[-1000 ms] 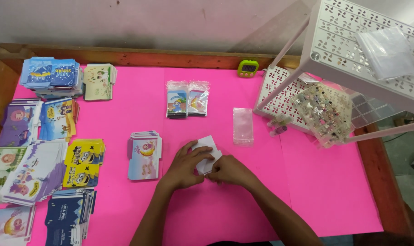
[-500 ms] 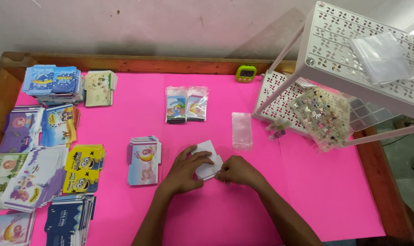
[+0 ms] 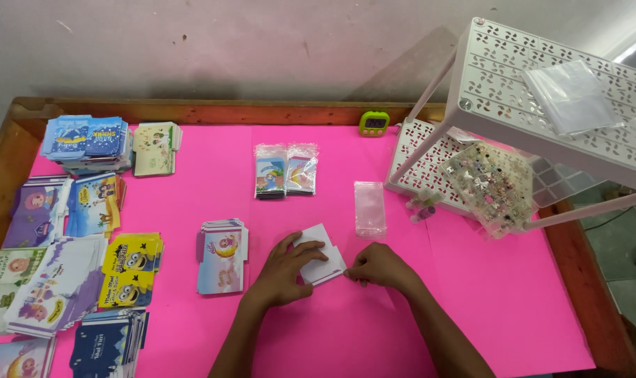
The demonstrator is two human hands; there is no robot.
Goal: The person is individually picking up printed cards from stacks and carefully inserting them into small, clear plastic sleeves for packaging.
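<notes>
Covering the table, a pink sheet (image 3: 472,294) carries everything. White rack (image 3: 542,91) far right, card stacks (image 3: 66,238) along the left. Mid-sheet: left hand (image 3: 283,269) presses flat on a white card (image 3: 319,253); right hand (image 3: 381,267) pinches its right corner. Clear bag (image 3: 370,208) just beyond.

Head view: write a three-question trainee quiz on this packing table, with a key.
1. True or false: the left hand presses on the white folded card.
2. Which lies just beyond the card? A) empty clear bag B) green timer C) yellow card stack
3. How many filled bags lie side by side mid-table?

Key: 1 true; 2 A; 3 two. The right hand pinches the card's corner.
</notes>
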